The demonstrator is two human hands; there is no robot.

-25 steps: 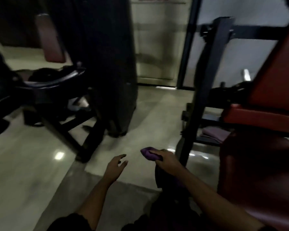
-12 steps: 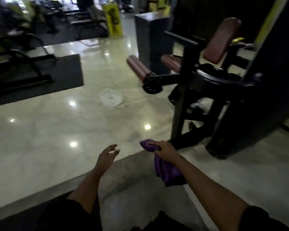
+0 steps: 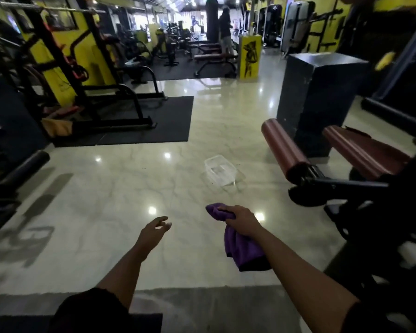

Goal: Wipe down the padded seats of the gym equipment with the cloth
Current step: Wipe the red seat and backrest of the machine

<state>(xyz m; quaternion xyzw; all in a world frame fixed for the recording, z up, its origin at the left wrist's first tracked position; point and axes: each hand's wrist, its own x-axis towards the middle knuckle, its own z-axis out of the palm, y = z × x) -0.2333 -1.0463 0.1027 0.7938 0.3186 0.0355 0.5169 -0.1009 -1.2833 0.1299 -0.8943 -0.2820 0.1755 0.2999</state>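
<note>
Now one cloth (image 3: 243, 246) bunched in right hand (image 3: 244, 218); left hand (image 3: 153, 233) spread, empty.

Tub (image 3: 222, 173) on the floor (image 3: 120, 188), centre, beyond both hands. Roller pad (image 3: 283, 150) right of the tub; padded seat (image 3: 363, 152) further right; block (image 3: 320, 92) behind them. Mat (image 3: 163, 118) with a rack (image 3: 82, 75) on it, far left.
</note>
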